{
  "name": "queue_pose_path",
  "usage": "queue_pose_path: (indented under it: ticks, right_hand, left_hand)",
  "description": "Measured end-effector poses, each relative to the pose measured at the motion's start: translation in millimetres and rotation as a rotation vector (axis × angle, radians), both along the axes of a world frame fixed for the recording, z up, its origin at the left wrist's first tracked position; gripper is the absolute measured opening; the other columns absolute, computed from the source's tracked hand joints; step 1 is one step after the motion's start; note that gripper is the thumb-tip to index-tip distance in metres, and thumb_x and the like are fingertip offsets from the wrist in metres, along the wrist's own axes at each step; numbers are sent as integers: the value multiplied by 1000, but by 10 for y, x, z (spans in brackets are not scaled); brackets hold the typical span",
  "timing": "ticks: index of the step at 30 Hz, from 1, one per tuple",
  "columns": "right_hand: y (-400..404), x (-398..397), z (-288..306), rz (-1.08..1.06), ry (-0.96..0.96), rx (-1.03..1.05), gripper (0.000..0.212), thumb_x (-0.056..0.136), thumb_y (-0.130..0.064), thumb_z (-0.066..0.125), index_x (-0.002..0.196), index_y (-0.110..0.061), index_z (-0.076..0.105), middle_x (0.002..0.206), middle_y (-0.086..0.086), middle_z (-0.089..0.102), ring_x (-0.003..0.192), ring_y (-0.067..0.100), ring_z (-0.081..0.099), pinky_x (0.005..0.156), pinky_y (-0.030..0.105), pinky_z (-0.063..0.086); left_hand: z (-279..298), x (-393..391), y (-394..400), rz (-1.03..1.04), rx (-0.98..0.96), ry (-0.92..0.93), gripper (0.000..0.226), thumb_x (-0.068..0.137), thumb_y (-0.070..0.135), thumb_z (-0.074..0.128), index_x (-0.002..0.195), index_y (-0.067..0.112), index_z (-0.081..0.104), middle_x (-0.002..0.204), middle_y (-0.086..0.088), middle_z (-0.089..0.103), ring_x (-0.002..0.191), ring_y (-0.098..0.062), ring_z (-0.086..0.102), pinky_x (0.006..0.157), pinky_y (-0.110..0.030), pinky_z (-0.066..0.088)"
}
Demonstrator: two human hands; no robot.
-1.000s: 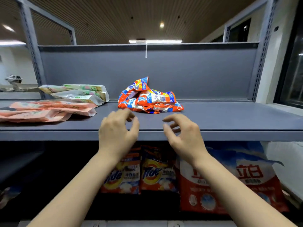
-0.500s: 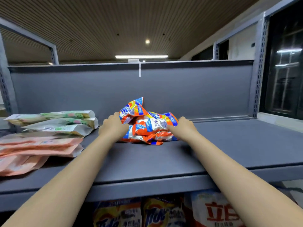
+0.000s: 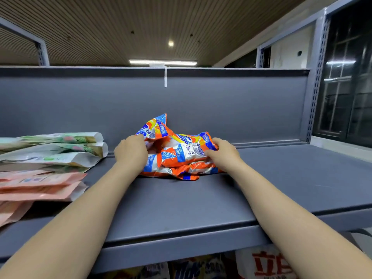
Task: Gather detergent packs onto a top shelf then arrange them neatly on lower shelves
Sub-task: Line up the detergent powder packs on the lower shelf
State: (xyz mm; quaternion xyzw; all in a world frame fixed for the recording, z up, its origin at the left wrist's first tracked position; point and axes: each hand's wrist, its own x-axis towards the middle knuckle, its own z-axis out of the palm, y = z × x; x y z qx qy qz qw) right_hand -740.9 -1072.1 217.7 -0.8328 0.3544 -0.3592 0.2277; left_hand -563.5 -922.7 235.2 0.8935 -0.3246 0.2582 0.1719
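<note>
A crumpled heap of orange, blue and white detergent packs (image 3: 177,154) lies near the back of the grey top shelf (image 3: 181,206). My left hand (image 3: 130,153) grips the heap's left side, fingers curled into the packs. My right hand (image 3: 222,155) grips its right side. Both forearms stretch across the shelf. More orange detergent packs (image 3: 193,267) and a white bag with red characters (image 3: 265,262) peek out on the shelf below the front edge.
Green and white pouches (image 3: 60,150) and pink pouches (image 3: 38,186) lie stacked flat at the shelf's left. A grey back panel (image 3: 221,109) closes the rear. A perforated upright (image 3: 314,97) stands at right, with dark windows beyond.
Both hands reached forward from the shelf's front edge to the heap and closed on its two sides. The camera view rose and moved closer to the shelf.
</note>
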Motion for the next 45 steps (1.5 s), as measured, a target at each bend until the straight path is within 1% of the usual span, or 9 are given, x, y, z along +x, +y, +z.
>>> queue_pose_path:
  ticks: [8,17,22,26,29,32,37,41,45]
  right_hand:
    - [364,-97,115,206,-473,34,22,92,-13,48,72,-16,39,69,-6,46,65,12,38,49,11,32]
    - [758,-381,291,238,-1054,345,17,95,-12,43,86,-25,51,94,0,61,92,22,61,91,44,51]
    - [806,-568,266,104,-1042,132,20,94,-18,43,76,-23,46,72,-11,56,68,1,52,69,30,45]
    - [826,-639,133,-66,-1045,-72,16,96,-14,43,81,-13,46,61,-12,48,56,-8,47,54,20,31]
    - [857,-633,136,-149,-994,-194,17,99,-17,40,83,-12,44,60,-13,46,57,-3,49,56,27,26]
    - [894,-632,134,-191,-899,-269,21,99,-28,38,85,-14,46,62,-15,48,57,8,47,57,31,32]
    - [923,-685,-98,-239,-738,-85,32,83,-57,57,86,-25,58,73,-14,60,77,17,57,72,31,42]
    - [930,-724,-111,-238,-661,13,19,85,-39,58,76,-23,57,70,-13,58,77,19,56,66,29,38]
    - [977,-751,15,-192,-610,143,27,84,-23,47,59,-14,49,62,-4,56,72,26,53,61,30,36]
  left_hand:
    - [124,-545,303,131,99,-305,25,97,33,44,109,17,60,107,-3,60,104,-26,52,65,-31,29]
    - [4,-1215,530,-15,51,-354,22,83,18,52,103,14,60,107,-5,57,96,-31,60,61,-32,32]
    - [-122,-1324,394,-380,25,-143,31,85,52,53,84,20,55,98,-2,59,95,-25,58,65,-32,36]
    - [-133,-800,561,-192,-287,-40,31,89,43,49,101,16,62,106,-7,58,105,-29,52,74,-36,40]
    - [-182,-386,645,-97,-231,350,41,92,40,46,116,9,59,119,-15,60,112,-34,51,92,-38,44]
    - [-189,-268,666,-213,-383,756,38,88,39,54,110,8,64,109,-12,66,97,-27,61,86,-34,49]
    - [-111,-257,723,-241,-655,981,22,76,34,64,87,15,59,82,-8,67,74,-24,66,81,-35,54]
    - [-101,-278,759,-257,-728,1049,14,76,30,60,79,20,50,76,-5,63,64,-22,62,69,-30,51]
    - [-61,-368,762,-258,-647,960,23,93,11,48,112,2,58,106,-16,60,61,-19,51,52,-20,39]
